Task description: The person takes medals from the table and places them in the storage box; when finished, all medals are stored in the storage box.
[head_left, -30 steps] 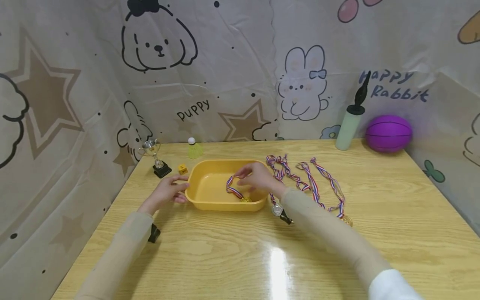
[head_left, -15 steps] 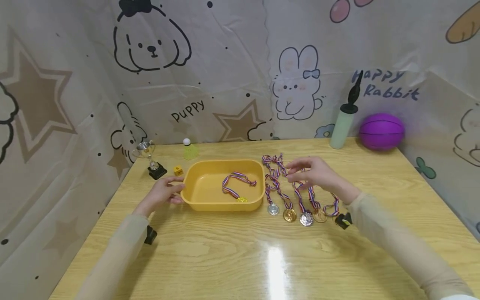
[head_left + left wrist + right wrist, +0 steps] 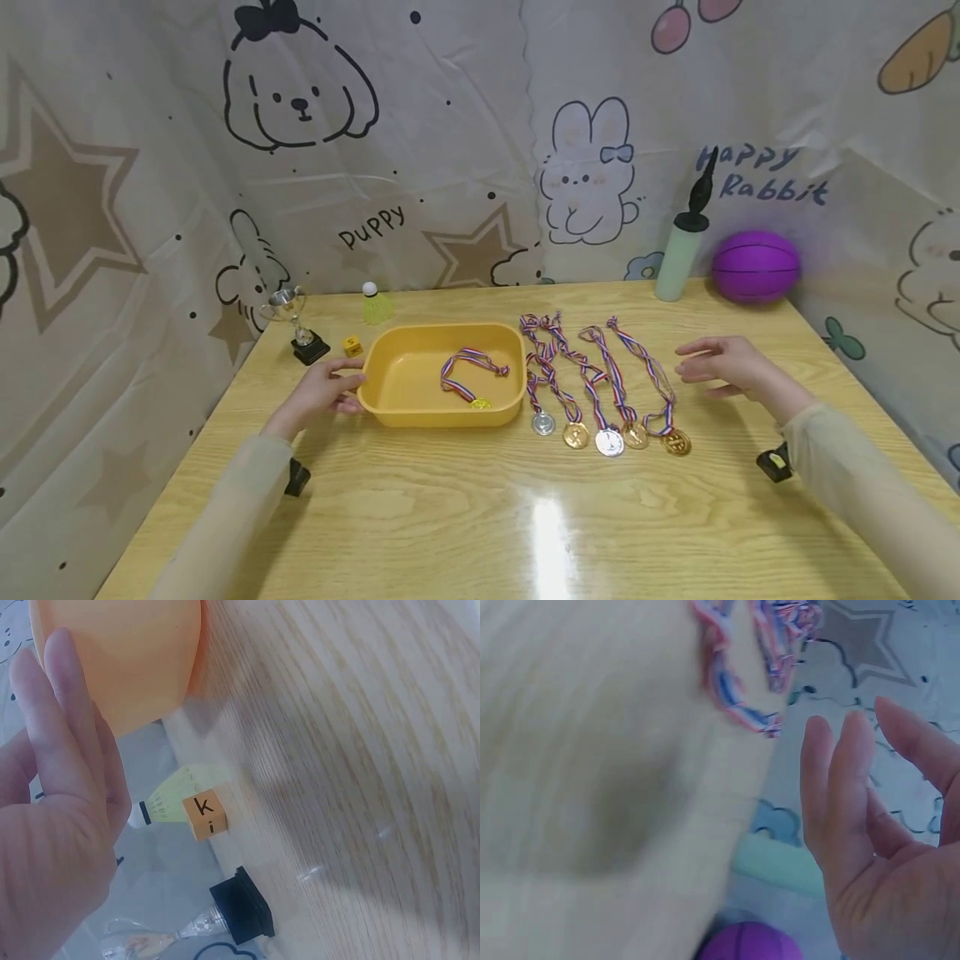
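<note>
1. Wooden table [image 3: 420, 517], under the tub and everything else.
2. Yellow tub [image 3: 442, 418]: landmark. Looks like thin plastic: probably light, fairly stiff, prone to slide if pushed; best held by rim or both end walls.
3. Five medals [image 3: 609, 442], row just right of tub, discs toward the near edge, striped ribbons [image 3: 531, 324] running back. Ribbons soft, likely to snag on each other; discs likely small, hard, a bit slippery. Pinch ribbon near disc, or disc by its edge.
4. Green pump [image 3: 678, 258] and purple ball [image 3: 756, 267], well right of tub, at back.
5. Right hand [image 3: 731, 368], right of tub beyond the medals: thumb apart from fingers, holding nothing.
6. Left hand [image 3: 318, 393] at tub's left end: fingers nearly straight, together, touching outer wall; can't tell how hard they press.
7. Trophy [image 3: 309, 347], left of tub, toward back.
8. Single ribboned medal [image 3: 481, 403], inside tub, right half; handles like the others.
9. Shuttlecock [image 3: 377, 307], behind tub's left end.
10. Letter cube [image 3: 352, 347], just left of tub's back corner.
</note>
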`<action>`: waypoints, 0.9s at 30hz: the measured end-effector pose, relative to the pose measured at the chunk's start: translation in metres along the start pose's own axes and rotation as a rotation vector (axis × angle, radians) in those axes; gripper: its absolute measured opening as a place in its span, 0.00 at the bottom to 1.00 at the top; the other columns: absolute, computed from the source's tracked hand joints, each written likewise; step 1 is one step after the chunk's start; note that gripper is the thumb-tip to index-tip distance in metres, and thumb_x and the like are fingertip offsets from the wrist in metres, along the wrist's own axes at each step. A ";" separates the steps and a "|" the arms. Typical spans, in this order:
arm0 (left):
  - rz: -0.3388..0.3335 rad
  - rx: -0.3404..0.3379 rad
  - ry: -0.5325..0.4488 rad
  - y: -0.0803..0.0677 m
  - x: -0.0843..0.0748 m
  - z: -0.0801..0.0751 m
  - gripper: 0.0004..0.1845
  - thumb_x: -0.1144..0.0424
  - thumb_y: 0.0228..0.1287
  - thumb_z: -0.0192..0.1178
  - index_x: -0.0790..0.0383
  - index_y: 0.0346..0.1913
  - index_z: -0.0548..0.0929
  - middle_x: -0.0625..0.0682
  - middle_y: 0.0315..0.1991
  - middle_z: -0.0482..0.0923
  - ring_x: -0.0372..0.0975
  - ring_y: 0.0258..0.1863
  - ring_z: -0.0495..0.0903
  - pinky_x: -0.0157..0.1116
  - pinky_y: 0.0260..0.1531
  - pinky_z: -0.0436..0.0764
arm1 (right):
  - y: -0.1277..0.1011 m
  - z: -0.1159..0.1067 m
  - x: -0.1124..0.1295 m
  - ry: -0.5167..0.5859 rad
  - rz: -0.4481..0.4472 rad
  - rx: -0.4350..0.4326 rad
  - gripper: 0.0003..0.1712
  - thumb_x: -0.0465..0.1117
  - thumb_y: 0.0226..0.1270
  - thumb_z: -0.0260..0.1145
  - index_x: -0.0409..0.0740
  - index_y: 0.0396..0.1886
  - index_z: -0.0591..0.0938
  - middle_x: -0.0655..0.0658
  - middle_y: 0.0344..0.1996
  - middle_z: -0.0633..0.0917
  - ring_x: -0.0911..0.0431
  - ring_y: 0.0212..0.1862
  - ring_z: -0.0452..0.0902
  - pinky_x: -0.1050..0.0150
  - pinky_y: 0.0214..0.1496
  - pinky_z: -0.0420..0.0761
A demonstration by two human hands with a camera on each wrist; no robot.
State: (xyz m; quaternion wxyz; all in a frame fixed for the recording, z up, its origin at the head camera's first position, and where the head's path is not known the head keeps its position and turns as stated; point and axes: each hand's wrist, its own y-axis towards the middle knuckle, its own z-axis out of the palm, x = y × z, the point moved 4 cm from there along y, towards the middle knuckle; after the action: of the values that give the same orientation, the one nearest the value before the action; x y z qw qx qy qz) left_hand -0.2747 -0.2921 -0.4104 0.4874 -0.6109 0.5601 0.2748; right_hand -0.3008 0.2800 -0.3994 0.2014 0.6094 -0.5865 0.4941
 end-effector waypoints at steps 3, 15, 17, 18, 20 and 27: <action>0.008 0.000 -0.001 -0.001 0.000 0.000 0.27 0.63 0.73 0.51 0.73 0.69 0.60 0.65 0.40 0.83 0.34 0.24 0.84 0.30 0.29 0.87 | 0.001 0.002 -0.014 0.019 0.042 0.018 0.42 0.45 0.65 0.66 0.28 0.69 0.59 0.54 0.40 0.87 0.67 0.38 0.83 0.61 0.36 0.87; 0.002 -0.002 0.002 -0.001 0.001 -0.001 0.27 0.62 0.74 0.50 0.72 0.70 0.61 0.72 0.45 0.79 0.35 0.25 0.84 0.31 0.31 0.87 | 0.005 0.025 -0.035 0.051 0.084 0.022 0.40 0.40 0.63 0.68 0.25 0.66 0.60 0.49 0.34 0.88 0.63 0.34 0.84 0.63 0.29 0.85; 0.000 -0.004 0.003 0.000 0.001 -0.001 0.27 0.62 0.74 0.50 0.72 0.70 0.61 0.71 0.45 0.79 0.35 0.25 0.84 0.31 0.31 0.87 | 0.005 0.027 -0.035 0.029 0.088 0.012 0.40 0.41 0.62 0.68 0.25 0.66 0.61 0.49 0.34 0.88 0.63 0.34 0.84 0.62 0.29 0.86; -0.001 -0.004 0.005 0.000 0.001 -0.001 0.27 0.62 0.74 0.50 0.72 0.70 0.61 0.71 0.45 0.79 0.35 0.24 0.84 0.31 0.31 0.87 | 0.005 0.027 -0.036 0.019 0.089 0.006 0.40 0.41 0.61 0.69 0.25 0.65 0.62 0.48 0.34 0.88 0.63 0.33 0.84 0.62 0.29 0.86; -0.003 -0.005 0.005 0.000 0.001 -0.001 0.27 0.62 0.74 0.50 0.71 0.70 0.61 0.70 0.44 0.80 0.34 0.24 0.84 0.30 0.30 0.87 | 0.005 0.028 -0.036 0.012 0.085 0.004 0.40 0.42 0.59 0.70 0.25 0.64 0.64 0.49 0.33 0.88 0.63 0.33 0.83 0.62 0.29 0.86; -0.003 -0.003 -0.003 0.000 0.002 -0.001 0.27 0.63 0.74 0.50 0.72 0.70 0.61 0.68 0.42 0.81 0.34 0.24 0.84 0.30 0.30 0.87 | 0.012 0.028 -0.041 0.043 0.044 0.003 0.33 0.46 0.53 0.75 0.30 0.52 0.74 0.50 0.28 0.87 0.62 0.31 0.82 0.62 0.30 0.86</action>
State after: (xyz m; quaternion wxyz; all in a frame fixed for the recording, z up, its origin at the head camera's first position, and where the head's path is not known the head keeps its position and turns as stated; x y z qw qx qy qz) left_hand -0.2742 -0.2934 -0.4116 0.4877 -0.6122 0.5581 0.2756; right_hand -0.2939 0.2751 -0.4494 0.2022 0.5860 -0.5944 0.5122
